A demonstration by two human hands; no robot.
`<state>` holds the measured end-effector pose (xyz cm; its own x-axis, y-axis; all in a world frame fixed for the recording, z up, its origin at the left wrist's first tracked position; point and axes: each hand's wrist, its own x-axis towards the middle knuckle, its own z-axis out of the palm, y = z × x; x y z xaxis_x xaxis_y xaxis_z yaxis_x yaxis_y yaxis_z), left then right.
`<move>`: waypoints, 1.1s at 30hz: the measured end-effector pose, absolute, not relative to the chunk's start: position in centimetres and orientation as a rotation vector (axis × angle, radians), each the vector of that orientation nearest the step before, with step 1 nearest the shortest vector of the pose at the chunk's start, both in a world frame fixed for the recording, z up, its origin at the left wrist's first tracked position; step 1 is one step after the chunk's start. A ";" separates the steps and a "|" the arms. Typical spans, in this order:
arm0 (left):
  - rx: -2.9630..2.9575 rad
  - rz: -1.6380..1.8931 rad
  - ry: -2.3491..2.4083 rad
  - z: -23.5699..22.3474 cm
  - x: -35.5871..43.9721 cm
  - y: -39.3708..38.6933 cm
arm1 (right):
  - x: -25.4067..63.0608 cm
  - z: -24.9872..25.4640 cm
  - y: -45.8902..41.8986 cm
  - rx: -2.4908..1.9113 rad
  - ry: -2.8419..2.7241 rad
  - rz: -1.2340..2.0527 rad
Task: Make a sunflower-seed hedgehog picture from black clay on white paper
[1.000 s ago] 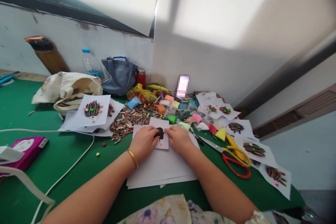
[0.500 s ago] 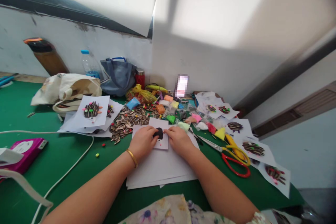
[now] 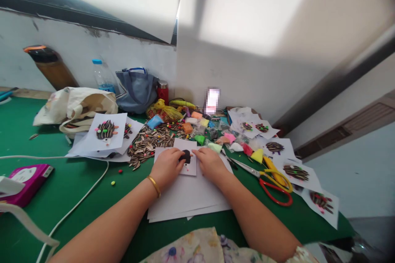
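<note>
Black lump of modelling clay point(image 3: 186, 156) sat between your hands, on a small white card point(image 3: 185, 144) lying on a stack of white paper point(image 3: 188, 201). Your left hand point(image 3: 167, 168) was the nearer one, fingers curled over and right up against the lump's left side, though I can't tell if they actually had hold of it. Your right hand point(image 3: 210, 166) lay loosely open on the card, its fingers just beside the lump's right side and gripping nothing I could see. The lump looked a bit longer side to side, so its long axis ran roughly from one hand to the other. You had a gold bangle point(image 3: 153, 185) on your left wrist, a heap of sunflower seeds point(image 3: 148, 144) just past your left hand, and red-and-yellow scissors point(image 3: 271, 185) off to your right.
</note>
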<state>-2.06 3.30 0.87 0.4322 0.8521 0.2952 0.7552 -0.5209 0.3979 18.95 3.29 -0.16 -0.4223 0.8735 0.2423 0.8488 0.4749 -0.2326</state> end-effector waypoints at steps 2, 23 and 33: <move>2.472 0.698 1.413 0.9 -2.1 3.2 | 20.0 -0.2 3.3 -1.426 -2.320 0.139; 2.480 0.689 1.416 0.9 -2.0 3.2 | 22.9 -0.4 -0.3 -1.392 -2.190 0.353; 2.449 0.695 1.407 0.8 -1.9 3.2 | 19.1 0.8 2.1 -1.473 -2.253 0.303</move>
